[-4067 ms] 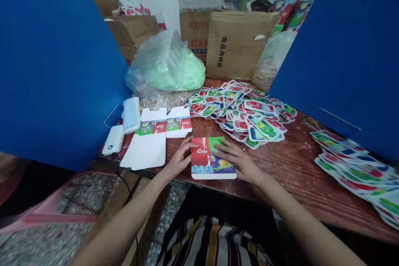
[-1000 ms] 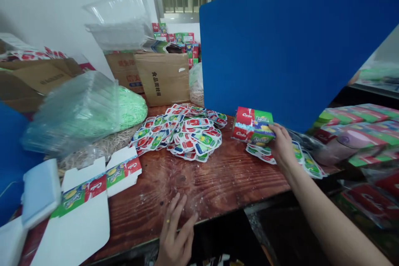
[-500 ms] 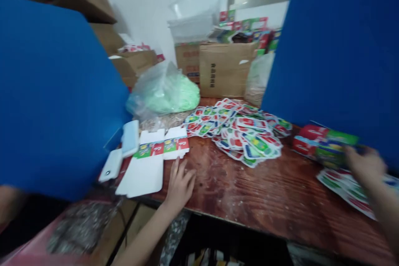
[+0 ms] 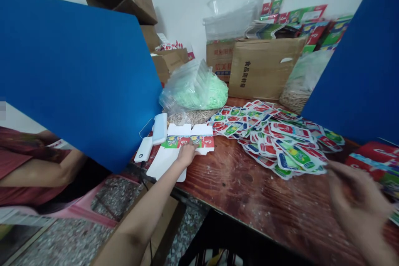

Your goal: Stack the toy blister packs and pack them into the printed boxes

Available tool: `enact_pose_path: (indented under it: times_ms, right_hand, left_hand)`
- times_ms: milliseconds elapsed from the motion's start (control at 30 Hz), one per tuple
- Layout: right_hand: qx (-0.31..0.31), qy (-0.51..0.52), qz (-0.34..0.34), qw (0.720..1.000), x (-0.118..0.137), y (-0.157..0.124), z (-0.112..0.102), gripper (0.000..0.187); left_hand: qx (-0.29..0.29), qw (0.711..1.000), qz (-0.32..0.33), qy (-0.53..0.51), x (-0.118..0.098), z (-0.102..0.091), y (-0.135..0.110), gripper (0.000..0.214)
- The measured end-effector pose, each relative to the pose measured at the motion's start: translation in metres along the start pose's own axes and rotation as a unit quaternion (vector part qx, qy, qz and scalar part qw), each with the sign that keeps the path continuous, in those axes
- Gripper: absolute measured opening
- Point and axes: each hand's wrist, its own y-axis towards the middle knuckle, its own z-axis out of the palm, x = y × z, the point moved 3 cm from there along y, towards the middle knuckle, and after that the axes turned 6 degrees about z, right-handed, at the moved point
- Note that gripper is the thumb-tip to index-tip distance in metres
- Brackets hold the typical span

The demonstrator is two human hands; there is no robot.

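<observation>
My left hand reaches to the flat, unfolded printed carton blanks at the left of the wooden table; its fingers rest on the top blank, curled, and whether they grip it is hidden. My right hand hovers above the table's right side, blurred, fingers loosely spread and holding nothing. A folded red and green Cola box lies just beyond it at the right edge. A pile of small printed packets covers the table's middle.
Blue dividers stand at left and right. A bag of green shreds, cardboard boxes and straw lie at the back. A white power bank and a pale case sit beside the blanks. Another person's arm shows at left.
My right hand set the folded box down at the right and drew back empty. My left hand slid forward from the table edge onto the flat carton blanks. The view swung left.
</observation>
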Motion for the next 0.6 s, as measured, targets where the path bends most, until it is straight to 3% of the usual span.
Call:
enact_pose_path:
  times_ms: [67,133,267,333,467,600]
  right_hand:
    - [0.084,0.08,-0.008,0.993,0.026,-0.021,0.026,0.02]
    - [0.198,0.154,0.007,0.968,0.048,-0.041,0.059,0.019]
    - [0.345,0.199,0.075,0.914,0.079,-0.065,0.129,0.031]
    - [0.37,0.168,0.114,0.907,0.091,-0.065,0.165,0.04]
    - [0.392,-0.017,0.209,0.896,0.104,-0.05,0.224,0.051]
    - [0.387,-0.043,0.232,0.892,0.104,-0.041,0.245,0.045]
  left_hand:
    - [-0.005,0.999,-0.034,0.003,0.008,-0.004,-0.002,0.038]
    - [-0.023,0.994,-0.109,0.016,0.022,-0.008,-0.005,0.051]
    - [-0.009,0.965,-0.261,0.017,0.046,-0.006,-0.016,0.08]
    - [0.011,0.963,-0.269,0.007,0.043,0.003,-0.024,0.084]
    - [0.013,0.979,-0.205,-0.012,0.018,0.022,-0.049,0.086]
    - [-0.063,0.976,-0.184,-0.097,0.016,0.021,-0.067,0.07]
